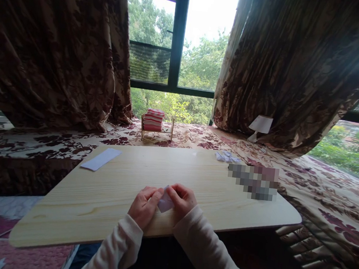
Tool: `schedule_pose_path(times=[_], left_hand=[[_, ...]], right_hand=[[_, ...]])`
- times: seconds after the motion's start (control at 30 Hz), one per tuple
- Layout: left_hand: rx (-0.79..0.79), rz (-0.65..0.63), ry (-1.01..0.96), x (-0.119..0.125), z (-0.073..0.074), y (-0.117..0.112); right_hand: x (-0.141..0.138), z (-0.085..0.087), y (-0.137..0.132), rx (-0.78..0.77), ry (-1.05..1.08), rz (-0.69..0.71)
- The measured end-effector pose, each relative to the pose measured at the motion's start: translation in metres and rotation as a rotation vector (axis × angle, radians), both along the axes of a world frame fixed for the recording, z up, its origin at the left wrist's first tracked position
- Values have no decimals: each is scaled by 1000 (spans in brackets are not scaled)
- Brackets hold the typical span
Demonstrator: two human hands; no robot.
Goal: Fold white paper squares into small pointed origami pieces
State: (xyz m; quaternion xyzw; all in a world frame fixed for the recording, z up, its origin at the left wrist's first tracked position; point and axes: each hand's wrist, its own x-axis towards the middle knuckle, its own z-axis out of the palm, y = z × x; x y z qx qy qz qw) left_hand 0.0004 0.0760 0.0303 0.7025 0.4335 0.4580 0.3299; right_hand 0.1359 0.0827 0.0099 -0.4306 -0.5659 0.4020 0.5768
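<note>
A small piece of white folded paper [166, 203] is held up between both hands, close to the near edge of the wooden table [120, 205]. My left hand [145, 203] pinches its left side with thumb and fingers. On the other side, my right hand [183, 200] grips the upper right part of the paper, thumb on the side toward me. Fingers partly cover the paper, so its full shape is hidden. A flat strip of white paper [101, 159] lies at the table's left. Several small folded white papers [227, 157] are heaped near the far right edge.
A pixelated patch [254, 181] hides something on the table's right. Beyond the table, a small rack [172, 129] holds folded striped cloths [153, 120], and a white lamp [260, 125] leans on the patterned window ledge [195, 136]. Patterned curtains [63, 45] flank the window.
</note>
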Motion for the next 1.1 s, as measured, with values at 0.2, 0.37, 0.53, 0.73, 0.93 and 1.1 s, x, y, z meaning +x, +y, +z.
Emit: schedule_pose_path(times=[0.2,0.37,0.53,0.73,0.93,1.1], left_hand=[[10,25,54,0,2,-1],[61,5,90,0,0,-2],[186,-16,136,1,-1,-2],[138,0,115,0,-1,-2],[6,54,49,0,1,-2],[-133,118,-179,-1,-1,0]], right_hand=[[0,-1,1,-15,1,-1],[0,2,-2,-31,-3,86],[0,8,-7,37,-46,50],[-1,6,-5,-18,18,-21],[-2,4,-3,-10,48,13],[1,6,-1,-46,66,19]])
